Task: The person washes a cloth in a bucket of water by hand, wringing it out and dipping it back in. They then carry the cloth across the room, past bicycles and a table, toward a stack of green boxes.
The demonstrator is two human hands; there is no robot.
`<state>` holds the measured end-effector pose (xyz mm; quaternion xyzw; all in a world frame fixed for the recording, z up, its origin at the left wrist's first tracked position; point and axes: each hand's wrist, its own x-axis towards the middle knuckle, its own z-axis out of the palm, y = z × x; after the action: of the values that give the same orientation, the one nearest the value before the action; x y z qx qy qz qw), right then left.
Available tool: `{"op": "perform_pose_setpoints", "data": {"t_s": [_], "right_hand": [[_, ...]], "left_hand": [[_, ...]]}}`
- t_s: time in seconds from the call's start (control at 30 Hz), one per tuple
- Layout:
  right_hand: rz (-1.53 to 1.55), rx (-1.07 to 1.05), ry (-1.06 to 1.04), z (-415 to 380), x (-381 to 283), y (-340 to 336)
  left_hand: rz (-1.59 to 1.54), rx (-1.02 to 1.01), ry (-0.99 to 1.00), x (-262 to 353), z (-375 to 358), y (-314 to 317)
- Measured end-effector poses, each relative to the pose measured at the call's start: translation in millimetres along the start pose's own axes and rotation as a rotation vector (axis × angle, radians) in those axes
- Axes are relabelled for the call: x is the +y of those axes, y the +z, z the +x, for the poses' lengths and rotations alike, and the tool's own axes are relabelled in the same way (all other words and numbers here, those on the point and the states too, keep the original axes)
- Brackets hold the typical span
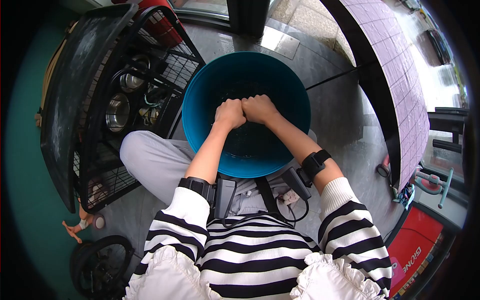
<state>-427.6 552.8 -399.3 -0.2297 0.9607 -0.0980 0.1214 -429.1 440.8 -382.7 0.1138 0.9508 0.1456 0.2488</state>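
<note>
My left hand point(230, 114) is closed in a fist over the inside of a large blue bucket point(250, 64). Pressed up against it, knuckles to knuckles, is my right hand point(259, 108), also closed. Whatever the fingers may hold is hidden beneath them. The bucket stands in front of my crossed legs, and its bottom looks dark, with what seems to be water in it. Black straps with small boxes are worn on both forearms.
On the left stands a black wire cage point(140, 165) holding metal bowls point(117, 112). A large open umbrella point(400, 75) is on the right, its shaft reaching toward the bucket. Behind the bucket are a door frame point(247, 20) and wet-looking grey floor point(340, 100).
</note>
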Motion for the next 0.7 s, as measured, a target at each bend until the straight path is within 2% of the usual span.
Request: {"op": "perform_pose_setpoints", "data": {"t_s": [0.17, 0.43, 0.57, 0.67, 0.7], "right_hand": [[-0.06, -0.063, -0.098, -1, 1, 4], [-0.11, -0.039, -0.201, 0, -2, 5], [-0.105, -0.068, -0.193, -3, -6, 9], [-0.039, -0.069, -0.168, -5, -7, 8], [-0.046, -0.095, -0.103, -7, -9, 5]], "left_hand": [[-0.106, -0.042, -0.047, -5, -2, 11], [-0.318, 0.018, -0.015, -16, -2, 25], [-0.314, -0.102, -0.068, -22, 0, 32], [-0.251, -0.114, -0.026, -22, 2, 30], [-0.233, -0.111, 0.026, -21, 1, 28]]}}
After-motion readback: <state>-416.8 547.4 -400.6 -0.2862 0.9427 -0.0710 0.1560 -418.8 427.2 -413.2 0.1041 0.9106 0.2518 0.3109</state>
